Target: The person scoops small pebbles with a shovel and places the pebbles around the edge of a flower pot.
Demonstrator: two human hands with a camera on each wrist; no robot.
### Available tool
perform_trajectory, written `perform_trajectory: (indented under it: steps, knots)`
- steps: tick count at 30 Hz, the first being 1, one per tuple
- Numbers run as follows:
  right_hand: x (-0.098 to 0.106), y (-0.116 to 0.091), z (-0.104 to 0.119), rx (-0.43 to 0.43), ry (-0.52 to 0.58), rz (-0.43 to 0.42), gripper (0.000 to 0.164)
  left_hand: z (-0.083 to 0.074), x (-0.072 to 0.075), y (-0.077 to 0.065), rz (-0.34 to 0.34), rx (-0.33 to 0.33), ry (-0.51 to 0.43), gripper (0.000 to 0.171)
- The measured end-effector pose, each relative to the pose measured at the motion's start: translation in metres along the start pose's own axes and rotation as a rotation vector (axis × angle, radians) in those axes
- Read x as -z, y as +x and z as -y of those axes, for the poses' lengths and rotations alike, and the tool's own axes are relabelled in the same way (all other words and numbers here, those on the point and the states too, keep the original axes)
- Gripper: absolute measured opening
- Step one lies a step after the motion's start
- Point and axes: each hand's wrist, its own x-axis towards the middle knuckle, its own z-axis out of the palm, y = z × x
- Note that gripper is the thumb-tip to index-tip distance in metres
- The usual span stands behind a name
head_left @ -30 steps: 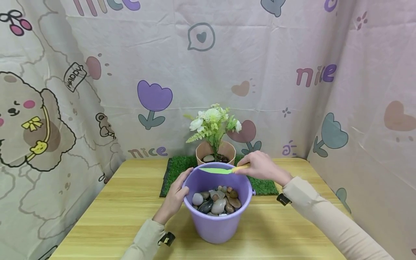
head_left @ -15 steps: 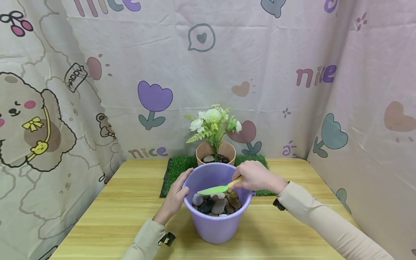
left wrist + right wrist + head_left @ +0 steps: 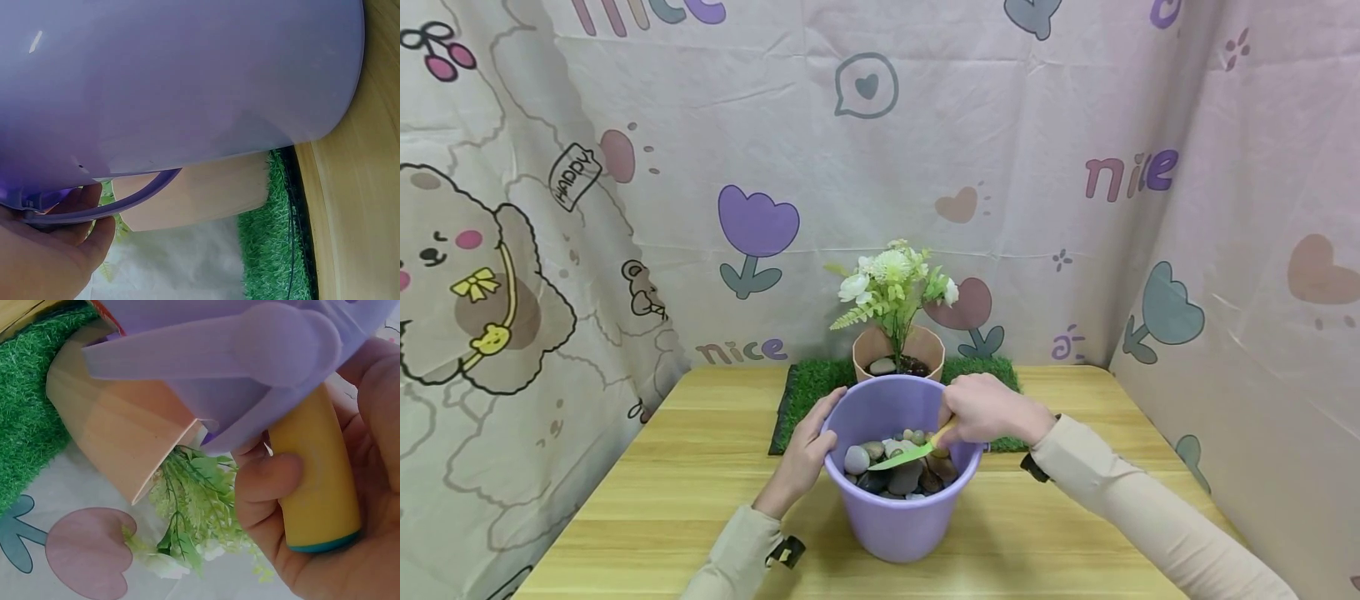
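A purple bucket (image 3: 898, 525) stands on the table with several smooth stones (image 3: 856, 460) in its bottom. My left hand (image 3: 805, 446) grips the bucket's left rim; in the left wrist view its fingers (image 3: 94, 240) lie by the bucket's handle (image 3: 125, 203). In my right hand (image 3: 988, 408) is a trowel (image 3: 904, 456) with a green blade and a yellow handle. The blade slants down inside the bucket, over the stones; whether it touches them I cannot tell. The right wrist view shows the fingers curled round the yellow handle (image 3: 319, 481).
Behind the bucket, a peach flowerpot (image 3: 934, 346) holds white flowers (image 3: 891, 271), dark soil and a pale stone. It stands by a green turf mat (image 3: 808, 379) on the wooden table (image 3: 700, 483). Printed cloth (image 3: 887, 167) hangs behind and at both sides.
My right hand has moved the trowel from the bucket's far rim down into it, and the blade has come nearer over the stones. The left hand and bucket have stayed put.
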Motion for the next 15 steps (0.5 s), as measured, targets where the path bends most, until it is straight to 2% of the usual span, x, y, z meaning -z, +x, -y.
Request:
perform_trajectory:
  steps: [9,15]
  knots:
    - [-0.001,0.002,0.008,0.002,-0.048,-0.016,0.025,-0.001,0.000,0.001,0.004,0.012,0.004,0.072]
    - [-0.004,0.006,0.020,0.012,-0.129,-0.043,0.034,0.000,0.000,-0.001,0.001,0.029,0.003,0.073]
